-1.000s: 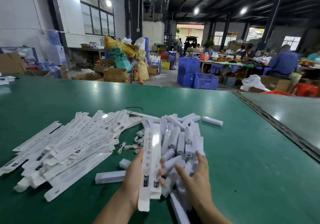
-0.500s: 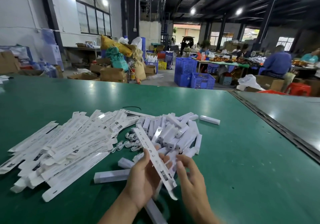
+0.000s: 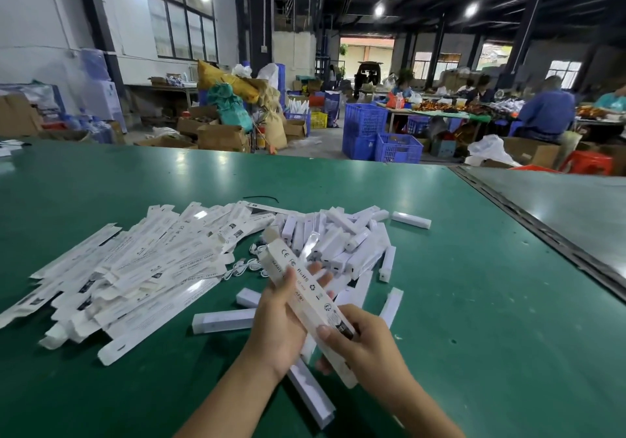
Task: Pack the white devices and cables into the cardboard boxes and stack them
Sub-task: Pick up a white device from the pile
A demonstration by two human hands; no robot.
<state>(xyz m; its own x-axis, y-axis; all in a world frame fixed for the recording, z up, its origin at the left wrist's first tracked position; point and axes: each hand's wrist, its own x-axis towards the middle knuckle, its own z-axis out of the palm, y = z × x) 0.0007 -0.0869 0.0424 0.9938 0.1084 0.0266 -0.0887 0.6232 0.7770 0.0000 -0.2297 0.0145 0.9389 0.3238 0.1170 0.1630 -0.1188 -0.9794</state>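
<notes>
"Two hands on one thing, is that right?"
"Yes. The left hand [image 3: 281,322] grips a long white cardboard box [image 3: 318,297] about its middle, with the thumb on the printed top face and the fingers underneath. The right hand [image 3: 367,346] holds the near end, thumb on top and fingers curled below."
"Where is the box?"
"It is held off the green counter [image 3: 491,302] at a slant, far end to the left and near end to the right. The far end reaches over the near edge of the heap of white devices [image 3: 342,241]."
"And the other boxes?"
"A wide heap of flat boxes [image 3: 135,268] lies left of the hands, each overlapping the next. Between that heap and the devices, a few white cables [image 3: 242,268] lie coiled on the counter."
"Any devices apart from the heap?"
"Several. A stray device [image 3: 411,219] lies alone at the heap's far right. A second device [image 3: 223,320] lies just left of the left hand, and a third device [image 3: 311,393] lies below the wrists."
"Is anything inside the held box?"
"I cannot tell."
"What is behind?"
"Blue crates [image 3: 382,136] stand on the floor past the counter, and people [image 3: 545,112] sit far off on the right."
</notes>
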